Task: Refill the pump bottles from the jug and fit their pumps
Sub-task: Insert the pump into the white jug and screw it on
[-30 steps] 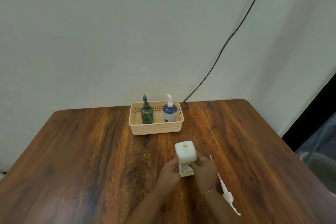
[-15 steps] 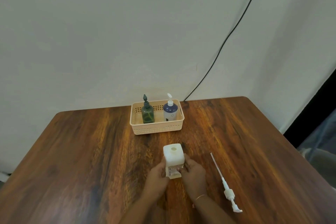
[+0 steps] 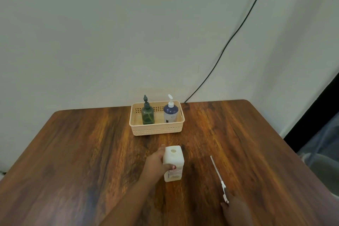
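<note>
A white square bottle (image 3: 173, 158) with an open round neck stands upright on the wooden table (image 3: 82, 152). My left hand (image 3: 156, 164) grips its left side, thumb across the label. A loose white pump (image 3: 218, 174) with a long dip tube lies flat to the right of the bottle. My right hand (image 3: 236, 209) covers its head end at the lower right, fingers closed over it. The pump still rests on the table. No jug is in view.
A beige plastic basket (image 3: 157, 131) stands at the back of the table. It holds a green pump bottle (image 3: 147, 115) and a dark blue and white pump bottle (image 3: 171, 113), both upright with pumps on. A black cable (image 3: 229, 42) runs down the wall.
My right hand has let go of the white bottle and moved right and toward me onto the pump's head. My left hand keeps hold of the bottle, which shifted slightly left.
</note>
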